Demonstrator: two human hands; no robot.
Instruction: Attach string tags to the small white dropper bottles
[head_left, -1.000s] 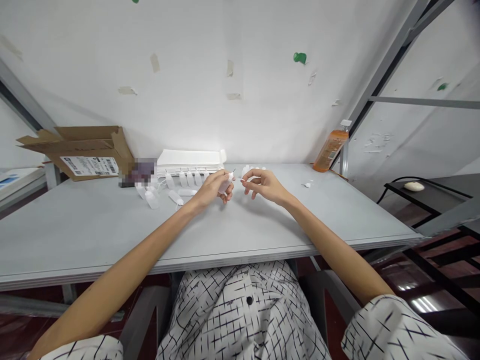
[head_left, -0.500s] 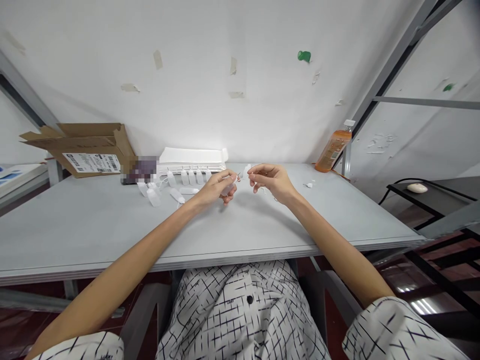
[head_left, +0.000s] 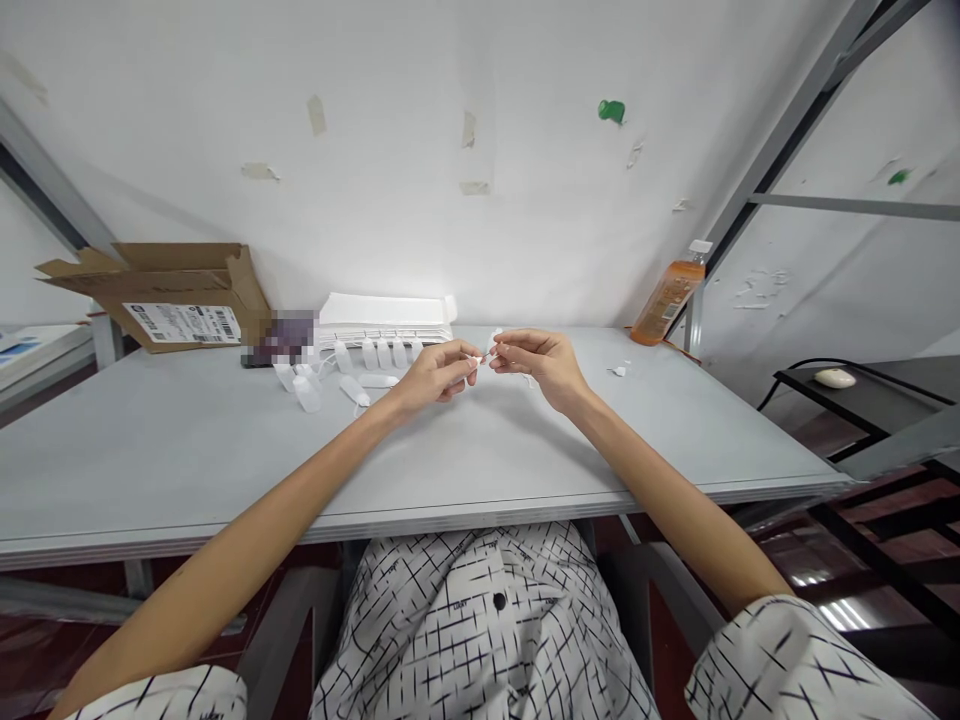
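My left hand (head_left: 441, 372) is closed around a small white plastic needle-tip bottle, mostly hidden by the fingers; its white top (head_left: 478, 361) shows at the fingertips. Opposite it, my right hand (head_left: 536, 362) pinches thumb and forefinger close to the thin tip; what it grips is too small to make out. The fingertips of both hands nearly meet above the table. Left of my left hand, several similar bottles (head_left: 369, 353) stand in a row, and others lie on their sides, such as one bottle (head_left: 354, 390) near my wrist.
A stack of white paper sheets or flat boxes (head_left: 386, 308) lies behind the bottles. At the left stands an open cardboard box (head_left: 180, 295) beside a blurred dark item (head_left: 279, 340). An orange drink bottle (head_left: 667, 300) leans back right; small white pieces (head_left: 618, 371) lie nearer.
My hands have come together, the right fingertips moving left to the bottle's tip. The left hand has turned, so the bottle body that showed between its fingers is now covered.
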